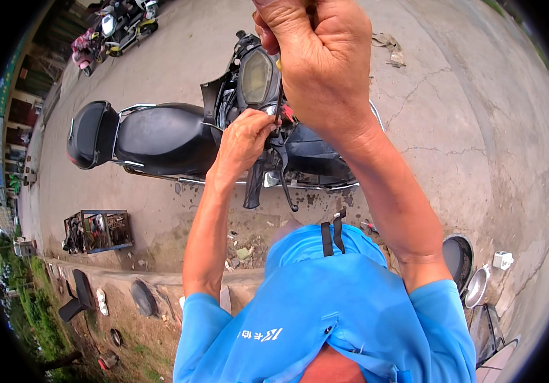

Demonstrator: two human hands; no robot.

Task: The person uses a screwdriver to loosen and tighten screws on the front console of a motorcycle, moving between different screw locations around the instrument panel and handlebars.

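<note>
While the left hand (pixel 244 142) pinches beside the motorbike display (pixel 256 78), the right hand (pixel 322 60) is clenched; both holds unclear

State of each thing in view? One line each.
Black scooter with padded seat: upright
Bare left hand: fingers bent at the scooter's front, grip unclear
Bare right hand: raised, curled closed, contents unclear
Black plastic top box: shut
Black curved hand lever: released, clear of black rubber grip
Grey rounded dashboard: can't tell if lit
Rectangular metal crate: open, filled
</note>
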